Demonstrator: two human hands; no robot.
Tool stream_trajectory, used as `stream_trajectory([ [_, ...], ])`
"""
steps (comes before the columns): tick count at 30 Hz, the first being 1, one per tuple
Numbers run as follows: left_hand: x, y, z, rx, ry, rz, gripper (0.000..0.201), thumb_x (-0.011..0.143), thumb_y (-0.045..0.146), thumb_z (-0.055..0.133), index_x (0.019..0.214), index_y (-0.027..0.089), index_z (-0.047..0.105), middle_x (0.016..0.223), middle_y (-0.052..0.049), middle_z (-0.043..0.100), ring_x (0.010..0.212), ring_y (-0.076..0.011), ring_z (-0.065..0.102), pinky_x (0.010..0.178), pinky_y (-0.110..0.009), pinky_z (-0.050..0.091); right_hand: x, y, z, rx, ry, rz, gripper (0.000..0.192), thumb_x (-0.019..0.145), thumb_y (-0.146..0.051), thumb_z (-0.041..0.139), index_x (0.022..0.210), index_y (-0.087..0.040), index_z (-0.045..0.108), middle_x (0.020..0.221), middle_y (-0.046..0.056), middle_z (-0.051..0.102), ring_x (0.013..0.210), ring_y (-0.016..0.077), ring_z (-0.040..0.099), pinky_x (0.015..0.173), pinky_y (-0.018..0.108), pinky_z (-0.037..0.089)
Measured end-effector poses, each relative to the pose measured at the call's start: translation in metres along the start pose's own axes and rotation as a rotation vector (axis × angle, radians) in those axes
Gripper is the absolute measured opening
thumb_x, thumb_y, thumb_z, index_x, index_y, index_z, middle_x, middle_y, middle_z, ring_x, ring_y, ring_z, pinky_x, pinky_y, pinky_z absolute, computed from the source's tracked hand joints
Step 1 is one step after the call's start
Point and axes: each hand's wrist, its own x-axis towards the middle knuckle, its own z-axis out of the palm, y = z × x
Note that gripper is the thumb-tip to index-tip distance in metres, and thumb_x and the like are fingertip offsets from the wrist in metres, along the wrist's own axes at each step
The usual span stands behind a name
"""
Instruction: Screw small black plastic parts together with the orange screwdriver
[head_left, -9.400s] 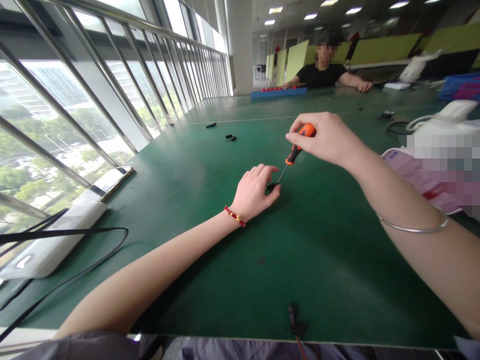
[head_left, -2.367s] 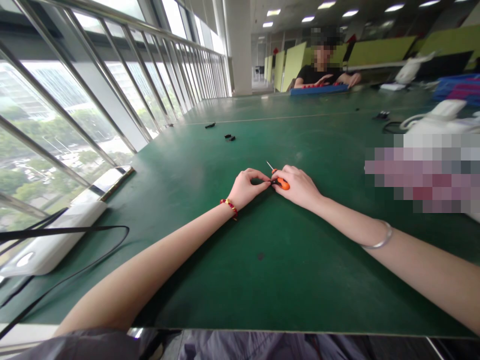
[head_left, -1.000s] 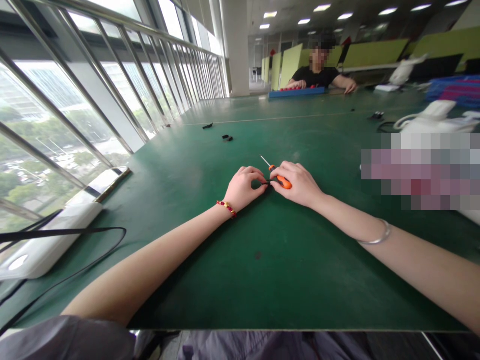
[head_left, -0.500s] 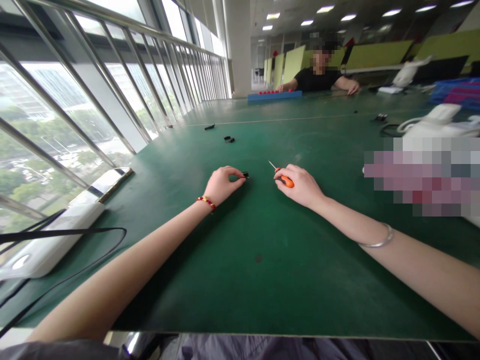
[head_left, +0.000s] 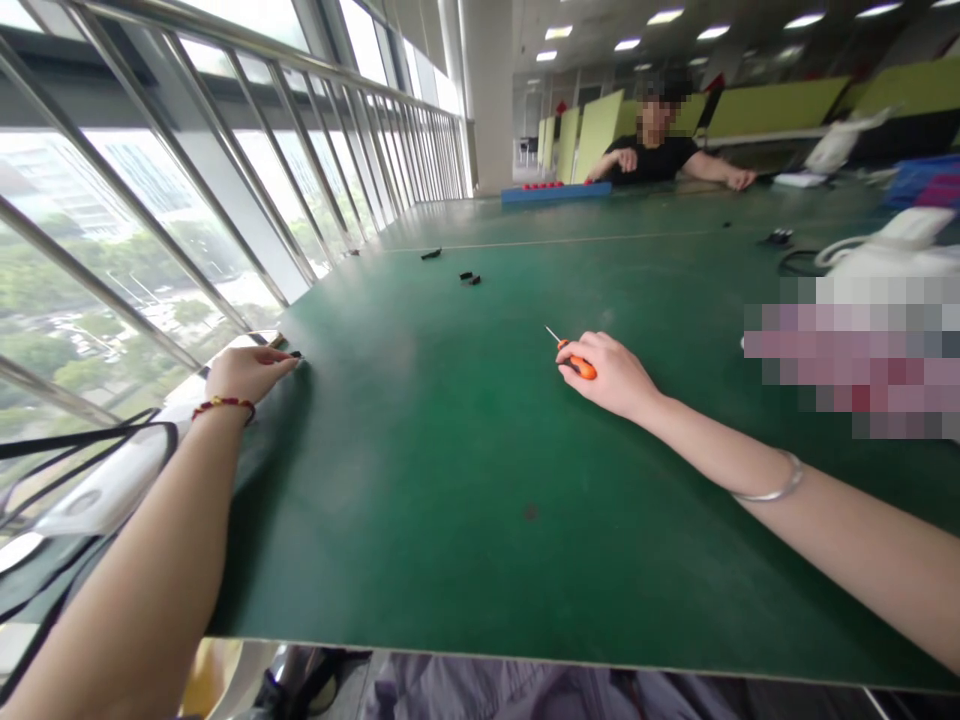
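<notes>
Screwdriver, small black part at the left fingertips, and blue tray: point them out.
screwdriver (head_left: pixel 581 366), head view, on the orange handle.
small black part (head_left: pixel 295 354), head view, on its exposed end.
blue tray (head_left: pixel 555 192), head view, on its front wall.

I see a big green table (head_left: pixel 465 480). Far off, a person (head_left: pixel 660 150) sits by a blue tray (head_left: pixel 555 191). Small black bits (head_left: pixel 469 277) lie far left.

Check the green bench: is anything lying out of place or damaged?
Nothing looks damaged. A few small black parts lie scattered far up the table, away from both hands, and a dark speck marks the surface.
</notes>
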Motion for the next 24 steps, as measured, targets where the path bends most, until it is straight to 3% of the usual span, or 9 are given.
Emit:
stream_trajectory([
  [4, 0.0035, -0.0060, -0.0025, -0.042, -0.068, 0.024, 0.037, 0.067, 0.041, 0.067, 0.094, 0.016, 0.072, 0.071, 0.001, 0.066, 0.079, -0.0178, 0.058, 0.065, -0.022, 0.038, -0.0001, -0.0006, -0.0009, -0.012, -0.005, -0.004, 0.015, 0.081, -0.027, 0.053, 0.087, -0.021, 0.066, 0.083, 0.005, 0.059, 0.082, 0.0203, 0.054, 0.072, 0.032, 0.043],
  [11, -0.0003, -0.0057, 0.0037, -0.202, 0.146, -0.055, 0.023, 0.069, 0.037, 0.067, 0.086, 0.022, 0.070, 0.068, 0.006, 0.065, 0.079, -0.0151, 0.057, 0.071, -0.022, 0.039, 0.0000, -0.0012, -0.0008, -0.020, -0.018, -0.013, 0.015, 0.080, -0.026, 0.054, 0.088, -0.022, 0.066, 0.084, 0.005, 0.058, 0.083, 0.0205, 0.053, 0.072, 0.033, 0.043],
  [16, -0.0016, -0.0024, 0.0049, -0.168, 0.091, -0.102, 0.024, 0.067, 0.037, 0.069, 0.085, 0.021, 0.071, 0.066, 0.004, 0.064, 0.072, -0.0167, 0.053, 0.061, -0.024, 0.036, -0.0001, -0.0008, -0.0003, -0.024, -0.022, -0.021, 0.015, 0.080, -0.026, 0.054, 0.088, -0.022, 0.066, 0.085, 0.005, 0.059, 0.084, 0.0206, 0.053, 0.072, 0.033, 0.043],
  [24, 0.0033, -0.0099, 0.0061, -0.143, 0.036, -0.079, 0.034, 0.067, 0.040, 0.069, 0.095, 0.021, 0.071, 0.070, 0.003, 0.063, 0.073, -0.0157, 0.052, 0.062, -0.023, 0.035, -0.0003, 0.0000, 0.0004, -0.035, -0.021, -0.046, 0.014, 0.080, -0.026, 0.055, 0.088, -0.021, 0.066, 0.085, 0.005, 0.059, 0.084, 0.0208, 0.053, 0.072, 0.033, 0.043],
])
